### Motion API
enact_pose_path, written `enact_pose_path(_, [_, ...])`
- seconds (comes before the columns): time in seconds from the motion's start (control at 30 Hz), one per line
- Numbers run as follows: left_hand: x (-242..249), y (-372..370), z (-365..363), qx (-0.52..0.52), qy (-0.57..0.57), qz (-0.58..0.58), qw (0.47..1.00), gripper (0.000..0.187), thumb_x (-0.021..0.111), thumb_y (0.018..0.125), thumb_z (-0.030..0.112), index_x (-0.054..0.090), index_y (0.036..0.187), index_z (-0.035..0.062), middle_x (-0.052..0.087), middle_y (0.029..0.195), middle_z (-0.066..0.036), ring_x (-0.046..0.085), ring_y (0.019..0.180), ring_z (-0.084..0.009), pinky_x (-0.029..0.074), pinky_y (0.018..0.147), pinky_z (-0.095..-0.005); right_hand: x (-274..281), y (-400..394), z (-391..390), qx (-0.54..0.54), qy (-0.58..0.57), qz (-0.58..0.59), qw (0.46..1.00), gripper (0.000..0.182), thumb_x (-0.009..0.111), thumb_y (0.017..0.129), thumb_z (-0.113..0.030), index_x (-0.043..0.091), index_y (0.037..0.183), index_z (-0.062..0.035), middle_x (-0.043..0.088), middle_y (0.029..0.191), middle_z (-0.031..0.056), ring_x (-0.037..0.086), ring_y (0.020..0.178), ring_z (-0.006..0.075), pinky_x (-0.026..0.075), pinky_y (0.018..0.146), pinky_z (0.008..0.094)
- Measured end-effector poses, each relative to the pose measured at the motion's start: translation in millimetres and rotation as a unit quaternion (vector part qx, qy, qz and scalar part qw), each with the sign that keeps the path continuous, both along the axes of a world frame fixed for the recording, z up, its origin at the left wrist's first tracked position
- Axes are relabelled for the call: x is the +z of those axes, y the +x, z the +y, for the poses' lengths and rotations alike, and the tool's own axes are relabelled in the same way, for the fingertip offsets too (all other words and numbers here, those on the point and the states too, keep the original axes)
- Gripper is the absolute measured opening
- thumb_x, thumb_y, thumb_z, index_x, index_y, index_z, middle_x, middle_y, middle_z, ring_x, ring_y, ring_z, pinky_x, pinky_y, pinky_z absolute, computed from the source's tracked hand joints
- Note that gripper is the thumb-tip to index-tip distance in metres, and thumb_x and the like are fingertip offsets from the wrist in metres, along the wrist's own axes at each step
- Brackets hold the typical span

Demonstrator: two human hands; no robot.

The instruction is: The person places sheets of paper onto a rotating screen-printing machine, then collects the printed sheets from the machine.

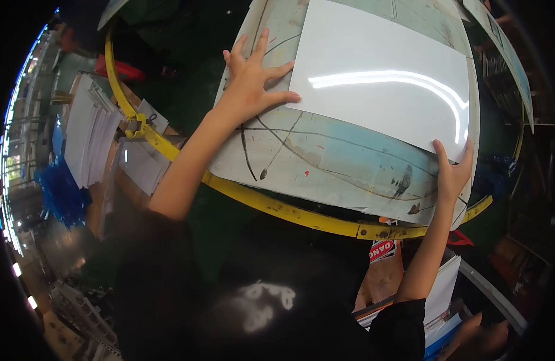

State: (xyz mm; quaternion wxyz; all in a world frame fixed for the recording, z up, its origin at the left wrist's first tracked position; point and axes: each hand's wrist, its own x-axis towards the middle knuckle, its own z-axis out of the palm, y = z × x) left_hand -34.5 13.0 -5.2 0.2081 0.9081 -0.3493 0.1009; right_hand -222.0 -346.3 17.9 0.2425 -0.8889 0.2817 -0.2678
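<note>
A glossy white sheet [373,66] lies on a worn, stained pale board [349,150], with a bright light reflected across it. At the sheet's left edge, my left hand [247,87] is spread wide. Its thumb tip touches the lower left corner, and the other fingers reach over the board. My right hand [453,174] is at the lower right corner, thumb at the bottom edge and a finger along the right side. Those fingers stand apart, bracketing the corner; the remaining ones are hidden.
A yellow metal rail [289,213] curves around the board's near side and left. Stacked white sheets [91,138] stand at left beside blue plastic material [61,186]. A red-and-white sign [382,249] and more sheets [443,283] are low on the right. Another panel [500,48] hangs at upper right.
</note>
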Motion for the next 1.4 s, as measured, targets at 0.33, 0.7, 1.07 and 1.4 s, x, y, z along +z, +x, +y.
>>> enact_pose_path(0.33, [7,-23,-10,0.096,0.032,-0.004,0.995,0.052,0.067,0.07,0.055,0.064,0.116,0.0308,0.016,0.15,-0.021,0.002,0.134,-0.0461,-0.003,0.094,-0.0771,0,-1,2,-0.008,-0.043,0.06,0.997,0.082,0.078,0.072,-0.038,0.042,0.127,0.0119,0.048,0.127,0.0259,0.047,0.119,0.0335,0.035,0.101,0.0376])
enact_pose_path(0.7, [14,-21,-13,0.062,0.093,-0.041,0.993,0.048,0.067,0.073,0.05,0.064,0.116,0.0284,0.016,0.151,-0.013,0.0,0.136,-0.0453,0.0,0.098,-0.074,-2,-1,2,0.011,-0.068,0.067,0.995,0.076,0.075,0.075,-0.038,0.044,0.124,0.0111,0.05,0.122,0.0245,0.048,0.116,0.033,0.036,0.098,0.0372])
enact_pose_path(1.07, [15,-18,-11,0.06,0.126,-0.057,0.989,0.052,0.068,0.071,0.051,0.063,0.118,0.0271,0.016,0.152,-0.009,0.0,0.137,-0.0439,-0.001,0.1,-0.0726,-3,-3,3,-0.002,-0.071,0.078,0.994,0.076,0.077,0.071,-0.039,0.047,0.123,0.0069,0.053,0.119,0.0229,0.052,0.111,0.0339,0.039,0.095,0.0389])
enact_pose_path(1.4, [21,-20,-13,0.063,0.143,-0.066,0.986,0.052,0.068,0.072,0.048,0.062,0.118,0.0252,0.017,0.152,-0.008,0.003,0.137,-0.0423,0.003,0.1,-0.0719,3,-1,7,0.02,-0.076,0.098,0.992,0.067,0.077,0.068,-0.041,0.054,0.113,0.0043,0.059,0.103,0.0216,0.055,0.1,0.034,0.04,0.089,0.0406])
